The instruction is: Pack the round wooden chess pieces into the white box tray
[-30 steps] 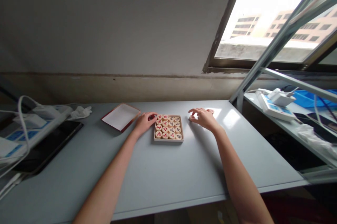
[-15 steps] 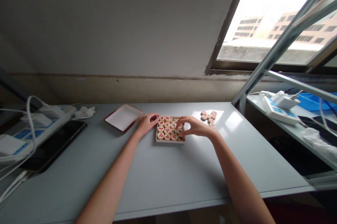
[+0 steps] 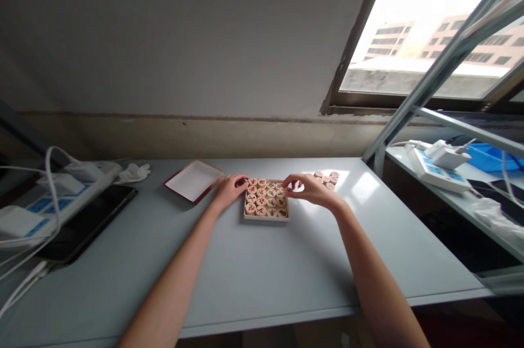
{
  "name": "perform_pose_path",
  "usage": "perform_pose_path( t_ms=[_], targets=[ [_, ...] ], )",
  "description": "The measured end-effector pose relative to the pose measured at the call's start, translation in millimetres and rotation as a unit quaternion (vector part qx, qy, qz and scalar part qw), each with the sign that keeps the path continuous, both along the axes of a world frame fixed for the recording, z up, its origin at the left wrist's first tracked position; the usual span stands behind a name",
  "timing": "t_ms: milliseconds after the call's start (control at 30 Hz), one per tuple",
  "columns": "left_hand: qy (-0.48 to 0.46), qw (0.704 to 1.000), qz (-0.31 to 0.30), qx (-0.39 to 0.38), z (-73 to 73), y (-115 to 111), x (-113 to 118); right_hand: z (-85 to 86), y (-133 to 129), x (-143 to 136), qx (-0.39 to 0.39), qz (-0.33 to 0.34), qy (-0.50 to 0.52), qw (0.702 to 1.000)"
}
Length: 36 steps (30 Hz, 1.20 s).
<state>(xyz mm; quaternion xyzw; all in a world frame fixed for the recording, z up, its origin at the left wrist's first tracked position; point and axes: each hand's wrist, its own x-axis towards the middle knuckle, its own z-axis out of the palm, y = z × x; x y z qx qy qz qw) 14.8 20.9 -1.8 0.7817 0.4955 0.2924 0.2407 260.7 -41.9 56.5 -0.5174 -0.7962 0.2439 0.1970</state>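
A shallow white box (image 3: pixel 266 219) on the grey desk holds rows of round wooden Chinese chess pieces (image 3: pixel 261 201). Those on the left bear red characters, those on the right dark ones. My left hand (image 3: pixel 230 192) lies at the box's far left corner, its curled thumb and fingers against the edge. At the right rim is my right hand (image 3: pixel 308 190), thumb and index finger slightly apart by the pieces; nothing shows between them. Beyond it lie several loose chess pieces (image 3: pixel 326 179) in a sunlit patch, partly hidden by this hand.
An upturned box lid (image 3: pixel 194 180) with a red rim lies left of my left hand. Farther left are a dark phone (image 3: pixel 88 222), a power strip (image 3: pixel 61 206) with white cables and a crumpled tissue (image 3: pixel 135 172). A metal frame post (image 3: pixel 405 109) rises at the right.
My right hand has drawn back from above the pieces to the box's right rim, its thumb and index closer together. My left hand stays at the left corner.
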Motion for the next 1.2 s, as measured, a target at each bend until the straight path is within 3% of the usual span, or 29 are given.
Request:
perform_pose_path(
  t_ms=[133, 267, 367, 500, 600, 700, 900, 1100, 1200],
  targets=[
    [-0.008, 1.0, -0.003, -0.004, -0.1, 0.3, -0.6, -8.5, 3.5, 31.5, 0.033, -0.131, -0.171, 0.976],
    [-0.017, 1.0, -0.009, -0.012, 1.0, 0.5, -1.8, -9.3, 3.1, 39.7, 0.082, -0.178, -0.294, 0.936],
    [-0.022, 0.999, -0.034, -0.018, 0.8, 1.0, -3.0, -9.8, 3.3, 18.9, 0.148, -0.136, -0.238, 0.95],
    [-0.022, 0.997, -0.068, -0.025, -2.5, 2.9, -3.5, -20.5, 3.1, -30.1, 0.183, -0.005, -0.142, 0.973],
    [-0.014, 0.997, -0.069, -0.026, -4.4, 3.9, -3.0, -30.8, 2.9, -54.2, 0.174, 0.005, -0.15, 0.973],
    [-0.014, 0.997, -0.07, -0.03, -4.2, 3.8, -2.3, -34.7, 4.6, -57.5, 0.18, -0.02, -0.126, 0.975],
    [-0.013, 0.997, -0.066, -0.036, 0.1, 0.6, -1.8, -25.8, 11.5, -32.0, 0.209, -0.14, -0.05, 0.967],
    [-0.006, 0.997, -0.06, -0.041, 2.1, -1.3, -2.7, -32.2, 13.3, 19.2, 0.198, -0.216, -0.233, 0.927],
    [-0.002, 0.997, -0.061, -0.041, 1.4, -1.0, -2.8, -31.5, 13.2, 35.5, 0.188, -0.228, -0.254, 0.921]
  ],
)
